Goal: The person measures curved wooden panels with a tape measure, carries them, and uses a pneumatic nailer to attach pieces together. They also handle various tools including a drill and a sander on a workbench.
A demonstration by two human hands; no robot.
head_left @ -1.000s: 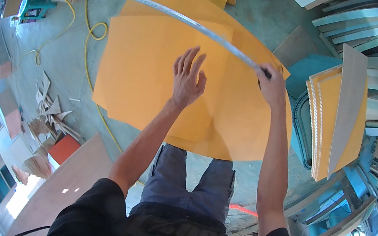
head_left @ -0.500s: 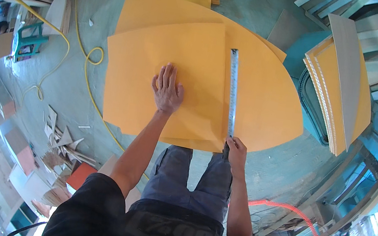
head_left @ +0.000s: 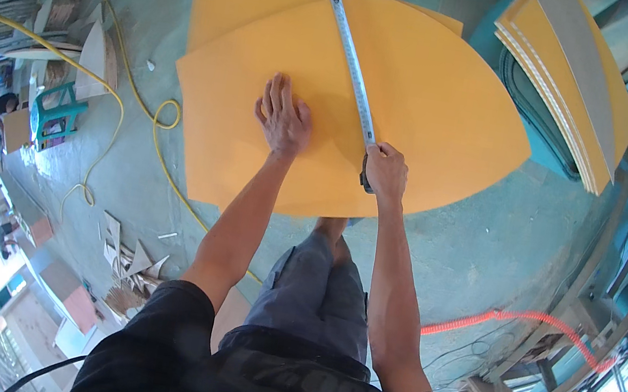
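**Tape measure (head_left: 354, 75) run out over yellow sheets (head_left: 449, 119), right hand (head_left: 386, 173) on the case**

Your right hand is wrapped round the dark case near the edge closest to you; your left hand (head_left: 284, 119) is empty, fingers a little spread, over the sheets left of the tape. The tape measure lies slantwise, its hook end up by the far edge. Hard to tell from overhead whether the hook actually catches that edge, so check before trusting a reading.

For a good measure, aim the tape square across; a slant likely reads long. Hold it flat and taut, no twist, case low. Press the left palm close to the tape so nothing slides. Read from straight above, not from the side.

Materials: sheets look smooth, matte, thin, orange-yellow, overlapping; outline bows along the far side and tapers to a blunt point at right. Tape is a narrow pale metal strip with fine marks, straight and stiff-looking. Off right, a leaning stack (head_left: 562, 79) shows yellow faces and pale, rough-looking edges. Red coiled hose (head_left: 492, 315) is ribbed; yellow hose (head_left: 171, 184) is smooth, loosely looped on the grey floor (head_left: 481, 231).
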